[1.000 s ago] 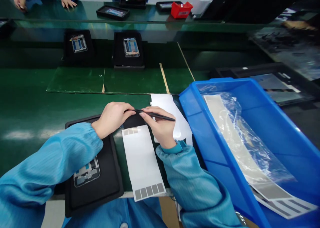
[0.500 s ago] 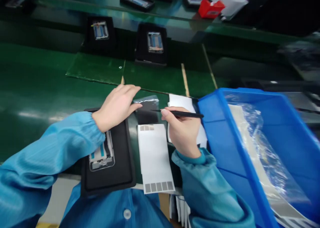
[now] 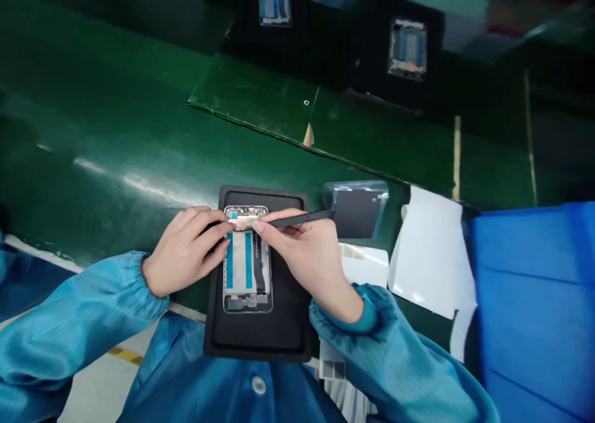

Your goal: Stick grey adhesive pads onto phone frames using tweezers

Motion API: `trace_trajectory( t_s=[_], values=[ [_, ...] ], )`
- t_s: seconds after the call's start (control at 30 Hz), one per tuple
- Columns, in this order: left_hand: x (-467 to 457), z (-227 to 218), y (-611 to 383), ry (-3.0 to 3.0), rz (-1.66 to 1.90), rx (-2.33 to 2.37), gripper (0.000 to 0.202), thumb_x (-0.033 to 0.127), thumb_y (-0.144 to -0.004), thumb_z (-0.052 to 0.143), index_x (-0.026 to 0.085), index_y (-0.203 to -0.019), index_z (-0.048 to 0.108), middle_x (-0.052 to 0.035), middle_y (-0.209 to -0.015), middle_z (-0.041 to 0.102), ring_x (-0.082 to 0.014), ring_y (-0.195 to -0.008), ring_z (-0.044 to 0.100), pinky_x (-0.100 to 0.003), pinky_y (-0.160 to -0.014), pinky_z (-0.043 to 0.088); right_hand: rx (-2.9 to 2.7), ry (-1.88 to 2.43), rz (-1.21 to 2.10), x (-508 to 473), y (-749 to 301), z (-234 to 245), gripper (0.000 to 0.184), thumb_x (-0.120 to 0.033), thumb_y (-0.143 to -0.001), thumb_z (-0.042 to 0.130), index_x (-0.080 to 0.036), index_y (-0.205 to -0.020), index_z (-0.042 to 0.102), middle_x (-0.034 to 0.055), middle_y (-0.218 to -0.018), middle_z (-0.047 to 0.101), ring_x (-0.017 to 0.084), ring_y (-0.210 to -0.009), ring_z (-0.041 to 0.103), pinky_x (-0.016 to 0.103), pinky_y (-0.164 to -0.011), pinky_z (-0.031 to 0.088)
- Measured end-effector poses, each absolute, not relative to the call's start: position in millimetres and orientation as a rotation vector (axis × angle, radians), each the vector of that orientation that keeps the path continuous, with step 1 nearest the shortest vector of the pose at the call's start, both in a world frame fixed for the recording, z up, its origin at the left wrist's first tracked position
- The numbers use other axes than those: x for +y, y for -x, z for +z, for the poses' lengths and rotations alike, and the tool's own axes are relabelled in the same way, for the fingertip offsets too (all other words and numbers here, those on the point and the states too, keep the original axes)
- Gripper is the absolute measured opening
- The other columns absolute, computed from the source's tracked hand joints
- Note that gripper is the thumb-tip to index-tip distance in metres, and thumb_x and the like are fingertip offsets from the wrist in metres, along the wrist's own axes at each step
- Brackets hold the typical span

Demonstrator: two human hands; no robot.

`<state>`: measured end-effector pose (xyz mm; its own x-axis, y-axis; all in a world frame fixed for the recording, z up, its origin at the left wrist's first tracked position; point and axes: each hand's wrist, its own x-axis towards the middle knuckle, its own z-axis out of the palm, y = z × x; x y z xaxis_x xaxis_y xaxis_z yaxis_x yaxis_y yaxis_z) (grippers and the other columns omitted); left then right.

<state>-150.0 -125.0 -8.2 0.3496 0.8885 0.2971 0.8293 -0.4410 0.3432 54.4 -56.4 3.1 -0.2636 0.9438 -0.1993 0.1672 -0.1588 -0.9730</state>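
An open phone frame [image 3: 246, 259] with a blue-and-white inner panel lies upright on a black rubber mat [image 3: 258, 342]. My left hand [image 3: 186, 251] presses its fingers and thumb against the frame's upper left corner. My right hand [image 3: 302, 252] pinches slim black tweezers [image 3: 300, 220], their tip hidden by my fingers at the frame's top end. A white sheet with grey label squares [image 3: 363, 265] lies mostly under my right sleeve.
A dark plastic-edged pouch [image 3: 357, 209] and loose white sheets [image 3: 430, 249] lie to the right, and a blue plastic bin [image 3: 534, 305] fills the right side. Further black mats with phone frames stand on the green bench beyond a raised green board [image 3: 307, 122].
The view has tilted down and swung left. Both hands have moved from above the sheet onto the phone frame, and the tweezers now reach its top end.
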Motion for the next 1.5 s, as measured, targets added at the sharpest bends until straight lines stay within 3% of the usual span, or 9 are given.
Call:
trace_trajectory(
  t_s=[0.37, 0.87, 1.27, 1.5],
  values=[
    [-125.1, -9.0, 148.4, -2.513, 0.605, 1.609, 0.028, 0.022, -0.094, 0.054, 0.014, -0.119, 0.064, -0.0130, -0.117, 0.069, -0.0272, -0.105, 0.062, -0.042, -0.085, 0.052, -1.461, 1.424, 1.404, -62.2, -47.5, -0.4, 0.008, -0.027, -0.077, 0.081, -0.020, -0.076, 0.076, 0.0029, -0.076, 0.079, 0.020, -0.065, 0.075, 0.030, -0.059, 0.064],
    [-124.9, -8.2, 147.7, -2.505, 0.574, 1.606, 0.029, 0.022, -0.094, 0.054, 0.015, -0.120, 0.065, -0.0134, -0.118, 0.069, -0.0278, -0.104, 0.062, -0.043, -0.083, 0.054, -1.563, 1.456, 1.297, -62.8, -48.2, -2.2, 0.008, -0.028, -0.077, 0.081, -0.021, -0.077, 0.077, 0.0044, -0.077, 0.079, 0.020, -0.064, 0.072, 0.028, -0.052, 0.059],
    [-126.6, -7.0, 149.1, -2.549, 0.533, 1.598, 0.031, 0.024, -0.094, 0.055, 0.016, -0.122, 0.065, -0.0135, -0.119, 0.068, -0.0283, -0.106, 0.060, -0.042, -0.083, 0.052, -1.550, 1.430, 1.324, -63.2, -48.5, -2.7, 0.008, -0.027, -0.078, 0.081, -0.021, -0.080, 0.077, 0.0040, -0.080, 0.079, 0.020, -0.066, 0.073, 0.029, -0.055, 0.061],
    [-130.9, 0.0, 147.4, -2.748, 0.322, 1.603, 0.038, 0.030, -0.095, 0.055, 0.016, -0.130, 0.063, -0.0127, -0.124, 0.067, -0.0316, -0.107, 0.058, -0.045, -0.084, 0.048, -1.595, 1.424, 1.249, -61.7, -52.1, 4.4, 0.009, -0.027, -0.078, 0.081, -0.021, -0.082, 0.077, 0.0042, -0.082, 0.079, 0.018, -0.067, 0.074, 0.027, -0.059, 0.062]
  ],
)
